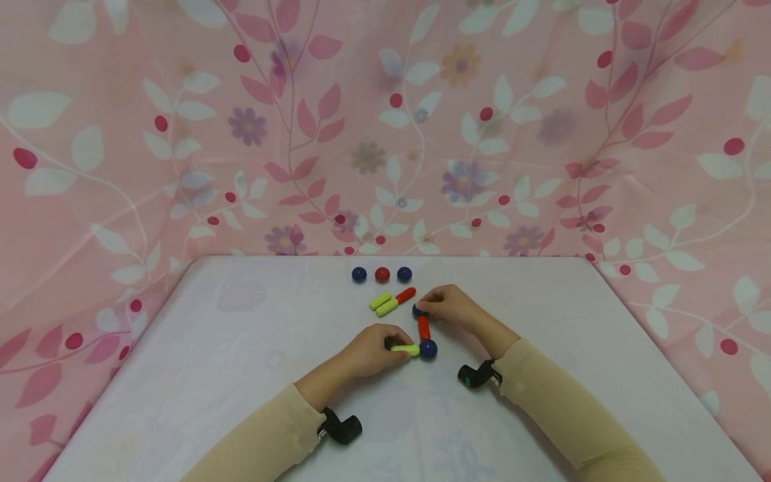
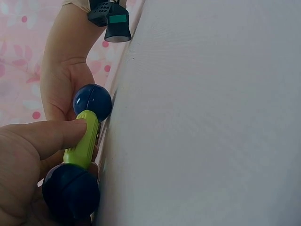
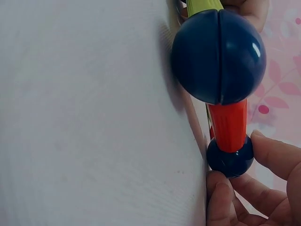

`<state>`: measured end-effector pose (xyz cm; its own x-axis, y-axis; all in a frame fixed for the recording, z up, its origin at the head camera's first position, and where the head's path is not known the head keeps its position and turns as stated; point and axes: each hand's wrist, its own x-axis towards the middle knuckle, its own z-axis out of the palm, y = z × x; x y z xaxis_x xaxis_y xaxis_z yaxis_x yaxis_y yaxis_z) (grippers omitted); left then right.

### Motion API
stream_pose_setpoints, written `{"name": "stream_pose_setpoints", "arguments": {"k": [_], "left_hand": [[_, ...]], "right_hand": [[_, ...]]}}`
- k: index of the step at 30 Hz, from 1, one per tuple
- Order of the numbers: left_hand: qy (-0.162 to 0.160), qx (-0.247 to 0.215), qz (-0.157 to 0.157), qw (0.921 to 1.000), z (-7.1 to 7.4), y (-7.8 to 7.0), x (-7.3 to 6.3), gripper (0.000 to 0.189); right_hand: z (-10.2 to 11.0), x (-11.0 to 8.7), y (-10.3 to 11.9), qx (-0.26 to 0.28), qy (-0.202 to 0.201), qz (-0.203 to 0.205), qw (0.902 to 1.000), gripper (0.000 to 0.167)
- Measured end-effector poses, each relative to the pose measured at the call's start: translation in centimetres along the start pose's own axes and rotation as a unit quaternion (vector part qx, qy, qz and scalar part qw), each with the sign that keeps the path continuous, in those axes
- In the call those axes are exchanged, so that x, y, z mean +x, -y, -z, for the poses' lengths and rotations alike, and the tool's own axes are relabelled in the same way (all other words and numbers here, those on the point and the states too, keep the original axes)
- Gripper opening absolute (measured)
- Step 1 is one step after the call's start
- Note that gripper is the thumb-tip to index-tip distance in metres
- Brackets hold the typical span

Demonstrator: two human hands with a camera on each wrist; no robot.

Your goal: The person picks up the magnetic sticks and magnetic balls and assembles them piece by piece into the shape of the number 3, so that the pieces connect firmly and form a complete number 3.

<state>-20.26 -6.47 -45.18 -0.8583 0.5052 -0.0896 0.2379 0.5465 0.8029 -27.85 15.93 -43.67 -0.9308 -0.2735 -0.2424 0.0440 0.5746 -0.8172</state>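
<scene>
Yellow-green rod [image 2: 84,143] in left hand [image 1: 371,351], blue ball [image 2: 92,101] at each end

Beige sleeves [image 1: 560,408], black wrist cameras [image 1: 346,429], green patch [image 2: 118,19]

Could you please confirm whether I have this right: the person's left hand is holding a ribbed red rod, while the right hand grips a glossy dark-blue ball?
Not quite: the rod's colour is wrong. The left hand is holding a ribbed yellow-green rod, as the left wrist view shows, while the right hand grips a glossy dark-blue ball.
</scene>
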Motion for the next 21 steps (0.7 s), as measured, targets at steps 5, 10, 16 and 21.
{"name": "stream_pose_setpoints", "arguments": {"k": [5, 10, 16, 21], "left_hand": [[0.002, -0.001, 0.003, 1.0, 0.0, 0.0, 0.0, 0.013], [0.001, -0.002, 0.004, 1.0, 0.0, -0.1, -0.1, 0.013], [0.002, -0.002, 0.012, 0.9999, 0.0, -0.1, -0.1, 0.014], [0.002, -0.003, 0.011, 0.9999, 0.1, -0.1, -0.1, 0.014]], "right_hand": [[0.0, -0.1, 0.1, 0.0, 0.001, -0.003, 1.0, 0.028], [0.1, -0.4, 0.1, -0.004, 0.0, 0.003, 1.0, 0.029], [0.5, -1.2, 0.2, -0.016, -0.014, 0.018, 0.9996, 0.033], [0.9, -1.9, 0.4, -0.038, -0.036, 0.027, 0.9982, 0.033]]}}
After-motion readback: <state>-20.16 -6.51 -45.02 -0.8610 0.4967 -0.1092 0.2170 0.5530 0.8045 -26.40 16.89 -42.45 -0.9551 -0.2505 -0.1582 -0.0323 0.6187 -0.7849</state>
